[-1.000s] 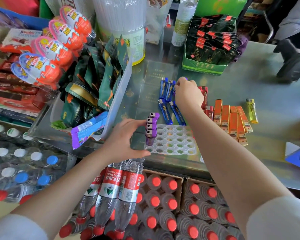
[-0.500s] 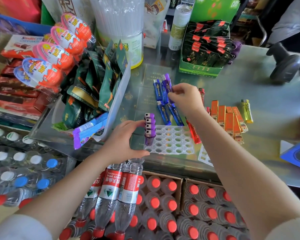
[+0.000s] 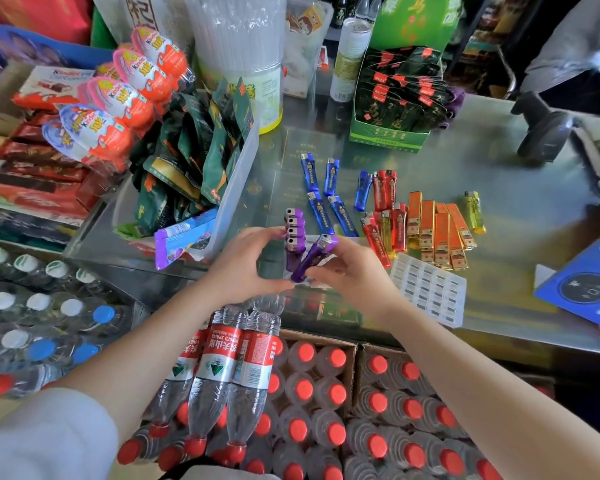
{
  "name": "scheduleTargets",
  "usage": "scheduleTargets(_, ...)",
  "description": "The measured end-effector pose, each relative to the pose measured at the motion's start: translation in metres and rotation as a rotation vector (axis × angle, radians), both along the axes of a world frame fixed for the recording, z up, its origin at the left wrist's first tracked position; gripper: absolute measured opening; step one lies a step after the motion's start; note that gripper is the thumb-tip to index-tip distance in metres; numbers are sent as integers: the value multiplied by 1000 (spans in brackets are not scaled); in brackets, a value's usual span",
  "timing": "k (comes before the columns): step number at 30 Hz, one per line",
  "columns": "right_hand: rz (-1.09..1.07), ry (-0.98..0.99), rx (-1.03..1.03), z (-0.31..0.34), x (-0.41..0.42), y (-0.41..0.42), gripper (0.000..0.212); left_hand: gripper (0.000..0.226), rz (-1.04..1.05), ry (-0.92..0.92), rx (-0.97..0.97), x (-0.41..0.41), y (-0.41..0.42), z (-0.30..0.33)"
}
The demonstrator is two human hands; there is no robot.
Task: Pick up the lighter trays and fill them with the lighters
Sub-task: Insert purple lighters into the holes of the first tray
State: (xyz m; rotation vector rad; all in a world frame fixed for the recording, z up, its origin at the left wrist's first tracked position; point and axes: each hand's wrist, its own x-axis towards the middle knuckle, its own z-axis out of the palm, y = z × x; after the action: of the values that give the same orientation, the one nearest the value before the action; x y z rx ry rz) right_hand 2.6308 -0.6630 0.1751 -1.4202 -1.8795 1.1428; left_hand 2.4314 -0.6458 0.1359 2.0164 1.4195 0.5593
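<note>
My right hand (image 3: 354,271) pinches a purple lighter (image 3: 313,255), tilted, its lower end over the white lighter tray (image 3: 312,242), which my hands mostly hide. Several purple lighters (image 3: 294,233) stand upright in the tray's left column. My left hand (image 3: 243,268) grips the tray's left edge beside them. Blue lighters (image 3: 321,192), red lighters (image 3: 385,209), orange lighters (image 3: 437,230) and a yellow lighter (image 3: 474,211) lie loose on the glass counter beyond. A second white tray (image 3: 430,289) lies flat to the right.
A clear bin of green snack packets (image 3: 201,157) stands left of the tray. A green box of dark sachets (image 3: 395,102) sits at the back. A blue card (image 3: 582,282) lies right. Crates of red-capped water bottles (image 3: 309,393) stand below the counter edge.
My right hand has come back from the blue lighters toward me, carrying a purple lighter down to the tray. My left hand stayed at the tray's left edge.
</note>
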Motion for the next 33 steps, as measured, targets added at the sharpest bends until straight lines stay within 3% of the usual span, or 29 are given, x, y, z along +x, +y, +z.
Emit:
scheduleTargets(9, -13, -179, 135, -4, -15, -5, 15, 88, -23, -13, -27, -3, 1, -1)
scheduleTargets(20, 66, -492, 453, -7, -22, -8, 24, 87, -14, -26, 1, -2, 1, -2)
scheduleTargets(28, 74, -536, 421, -6, -20, -4, 31, 88, -4, -10, -7, -1, 0, 2)
scheduleTargets(33, 181, -675, 256, 8, -12, 13, 39, 89, -7, -12, 5, -1, 1, 1)
